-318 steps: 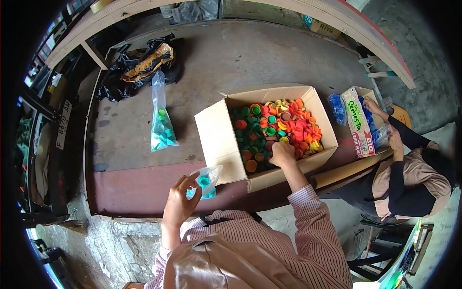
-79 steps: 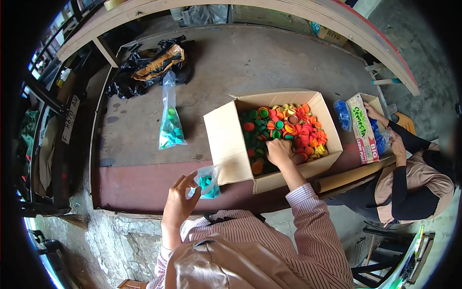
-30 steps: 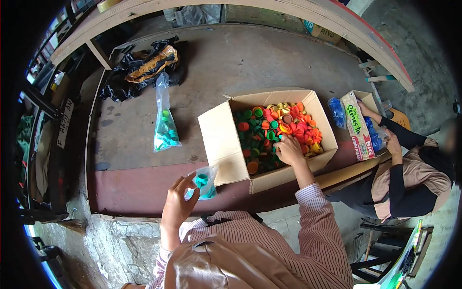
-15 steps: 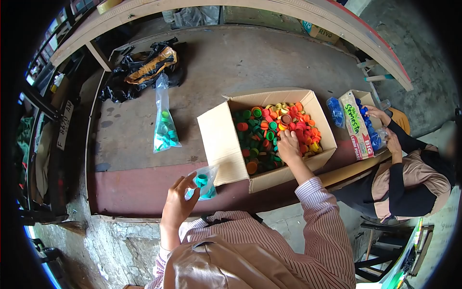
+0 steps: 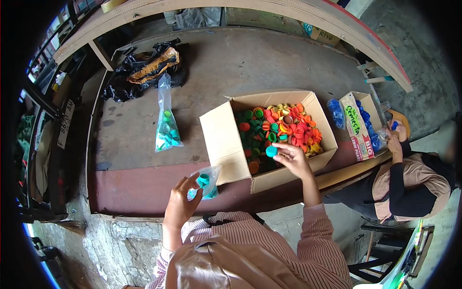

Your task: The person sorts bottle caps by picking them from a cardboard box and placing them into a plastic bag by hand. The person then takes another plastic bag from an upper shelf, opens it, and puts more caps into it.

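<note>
A teal bottle cap (image 5: 271, 151) is pinched in the fingertips of my right hand (image 5: 296, 161), above the near side of the cardboard box (image 5: 220, 143). Loose bottle caps (image 5: 301, 131) in green, red, orange and yellow fill that box. My left hand (image 5: 181, 200) grips the mouth of a clear plastic bag (image 5: 212, 174), fingers curled at its rim. Inside the bag lie several teal caps (image 5: 204, 180). Farther back on the table, a taller clear bag (image 5: 164, 96) holds more green and teal caps.
A crumpled black plastic bag (image 5: 122, 79) lies at the table's back left. On the right, a co-worker's hands (image 5: 397, 139) hold a blue cap beside a smaller box (image 5: 353, 127) of blue caps. A wooden beam (image 5: 192, 6) crosses the far side.
My right hand has lifted out of the caps and come toward me, now with a teal cap in its fingers. My left hand stays at the bag. The co-worker's hands moved closer together.
</note>
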{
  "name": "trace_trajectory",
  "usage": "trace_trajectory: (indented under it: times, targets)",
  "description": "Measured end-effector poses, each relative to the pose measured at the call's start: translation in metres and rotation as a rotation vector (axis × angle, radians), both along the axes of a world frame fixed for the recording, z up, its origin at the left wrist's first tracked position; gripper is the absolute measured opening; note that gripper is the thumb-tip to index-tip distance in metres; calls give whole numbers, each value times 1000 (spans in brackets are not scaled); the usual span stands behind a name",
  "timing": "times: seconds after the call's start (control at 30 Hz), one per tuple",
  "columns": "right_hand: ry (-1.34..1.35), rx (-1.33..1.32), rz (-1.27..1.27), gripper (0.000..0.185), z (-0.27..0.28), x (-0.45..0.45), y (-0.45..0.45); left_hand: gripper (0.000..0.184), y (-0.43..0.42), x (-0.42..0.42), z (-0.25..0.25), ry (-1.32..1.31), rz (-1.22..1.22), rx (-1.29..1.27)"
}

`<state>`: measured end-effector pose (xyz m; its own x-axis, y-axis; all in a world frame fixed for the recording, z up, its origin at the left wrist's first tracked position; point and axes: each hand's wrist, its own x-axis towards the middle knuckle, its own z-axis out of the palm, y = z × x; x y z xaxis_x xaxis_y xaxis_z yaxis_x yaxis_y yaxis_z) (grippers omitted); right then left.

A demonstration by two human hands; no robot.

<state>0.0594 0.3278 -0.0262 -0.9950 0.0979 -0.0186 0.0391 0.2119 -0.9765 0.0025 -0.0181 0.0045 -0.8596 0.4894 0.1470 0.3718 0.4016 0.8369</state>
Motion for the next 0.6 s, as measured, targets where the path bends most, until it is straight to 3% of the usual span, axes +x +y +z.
trace_trajectory:
  times: [0.1, 0.2, 0.23, 0.27, 0.33, 0.4, 0.47, 0.53, 0.6]
  targets:
    - [159, -204, -12, 72, 24, 0, -43, 39, 0, 2, 0, -7, 5, 1]
    - [340, -122, -24, 41, 21, -8, -74, 39, 0, 2, 1, -7, 10, 1]
    - [322, 137, -40, 27, 33, -10, -87, 38, -1, 3, 1, -5, 13, 3]
    - [327, 126, -55, 22, 38, -16, -107, 38, -2, 2, 2, -5, 18, -1]
    - [400, 459, 44, 25, 39, -24, -131, 38, -2, 2, 3, -12, 13, 8]
    - [360, 670, 111, 27, 39, -27, -154, 39, -3, 2, 3, -7, 13, 2]
    - [490, 760, 66, 26, 23, -27, -169, 40, -3, 2, 2, -2, 7, -1]
    - [531, 733, 54, 24, 31, -30, -162, 41, -5, 0, 0, 13, 20, 5]
    - [429, 542, -77, 17, 39, -35, -130, 41, -6, 0, 0, 14, 24, 7]
